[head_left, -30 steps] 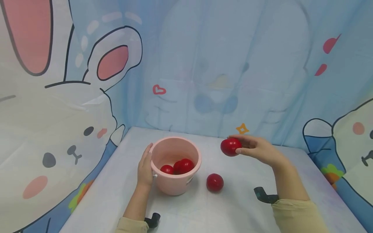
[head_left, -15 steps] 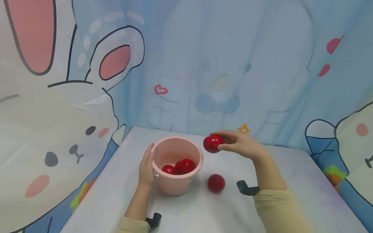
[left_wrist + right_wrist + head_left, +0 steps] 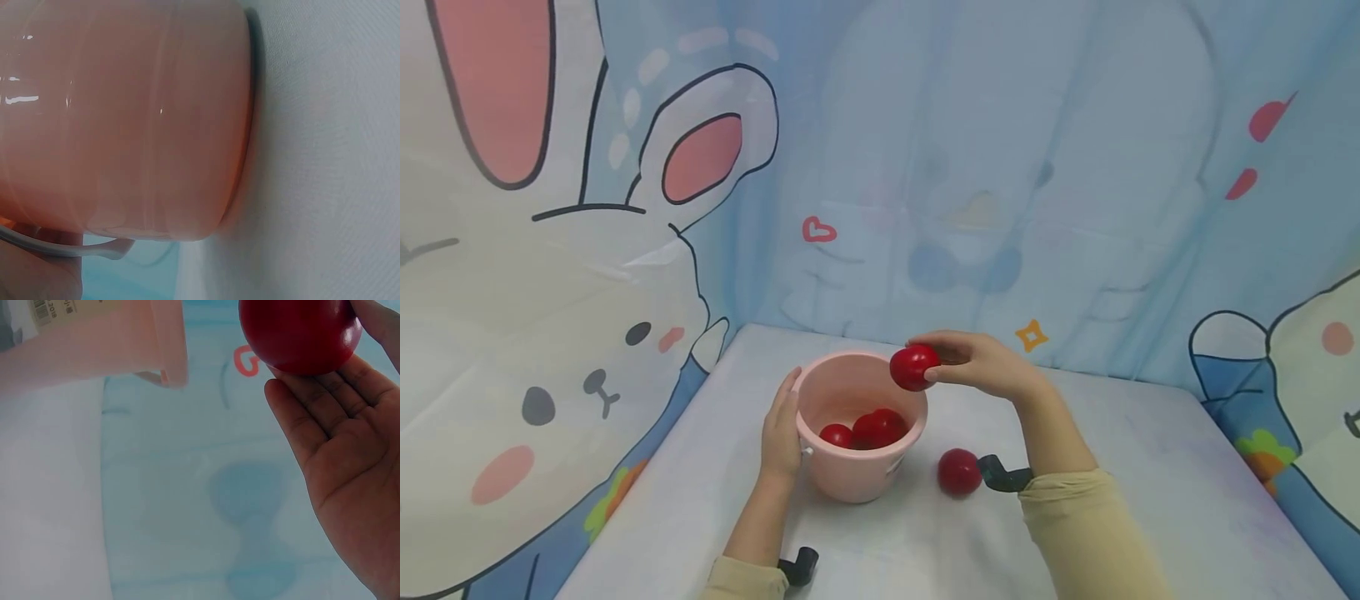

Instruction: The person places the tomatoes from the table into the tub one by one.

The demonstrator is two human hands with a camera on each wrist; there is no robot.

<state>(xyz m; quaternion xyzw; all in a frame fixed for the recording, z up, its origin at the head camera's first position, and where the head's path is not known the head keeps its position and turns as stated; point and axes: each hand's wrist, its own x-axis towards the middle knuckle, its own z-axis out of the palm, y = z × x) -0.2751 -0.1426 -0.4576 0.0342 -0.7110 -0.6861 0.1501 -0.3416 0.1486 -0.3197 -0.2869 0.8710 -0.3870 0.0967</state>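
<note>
A glossy red apple [image 3: 913,367] is pinched between the thumb and fingers of my right hand [image 3: 981,364], above the right side of the pink bucket's rim. In the right wrist view the apple [image 3: 300,334] sits against the fingertips, with the palm [image 3: 359,469] facing the camera. My left hand [image 3: 781,437] rests along the left outer side of the pink bucket [image 3: 853,479], fingers straight; its thumb is hidden in the head view. Several red apples [image 3: 880,428] lie inside the upright bucket. Another apple [image 3: 958,472] rests on the table, right of the bucket.
The white-covered table [image 3: 895,558] ends at a blue curtain [image 3: 880,167] printed with cartoon rabbits, behind and to both sides. A thin pale handle [image 3: 69,249] hangs on the bucket. Black wrist mounts [image 3: 1003,475] stick out at both sleeves.
My right hand has carried its apple leftward, from the table's right part to over the bucket's rim. The left hand stays on the bucket, and the table apple has not moved.
</note>
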